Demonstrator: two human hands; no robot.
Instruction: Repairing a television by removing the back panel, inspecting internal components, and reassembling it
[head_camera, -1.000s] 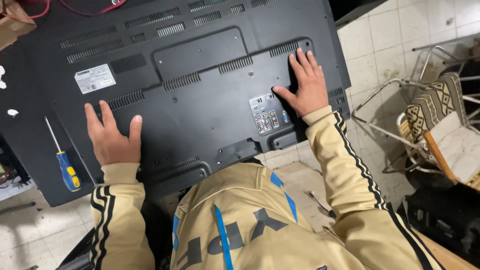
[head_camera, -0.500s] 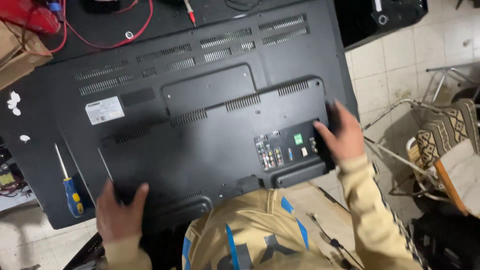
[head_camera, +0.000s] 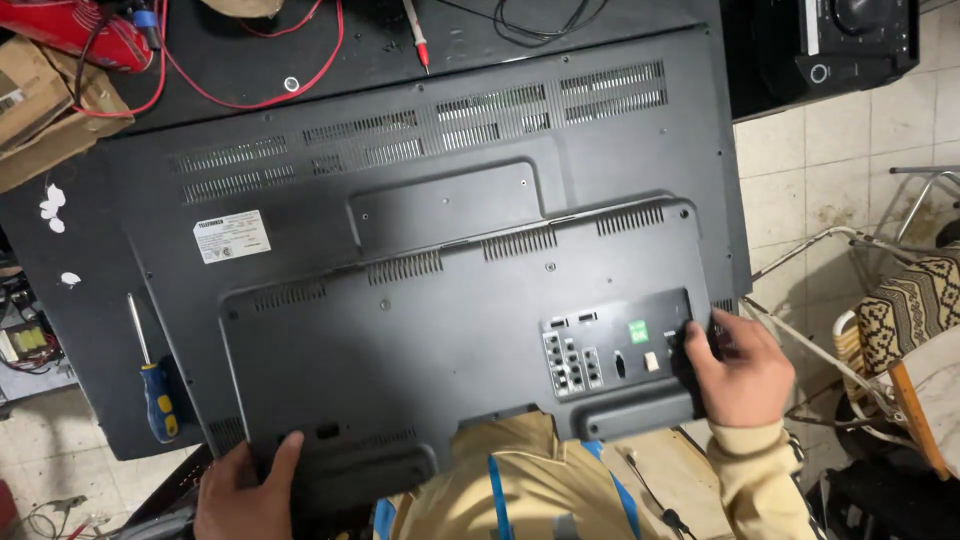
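A large black flat-screen television (head_camera: 440, 250) lies face down on a dark table, its vented back cover up. My left hand (head_camera: 245, 490) grips the near bottom edge of the set at the left, thumb on top. My right hand (head_camera: 735, 370) grips the near right corner, fingers curled over the edge beside the connector panel (head_camera: 600, 355). My tan jacket with blue stripes (head_camera: 520, 485) fills the bottom middle of the view.
A blue and yellow screwdriver (head_camera: 150, 380) lies on the table left of the set. Red wires (head_camera: 250, 70), a red tool and a cardboard box (head_camera: 40, 100) sit at the far left. A black device (head_camera: 830, 45) stands far right. A metal chair frame (head_camera: 880, 300) is on the tiled floor.
Both hands slid from lying flat on the back cover down to the near edge and now grip it. The view shifted, showing more of the far table.
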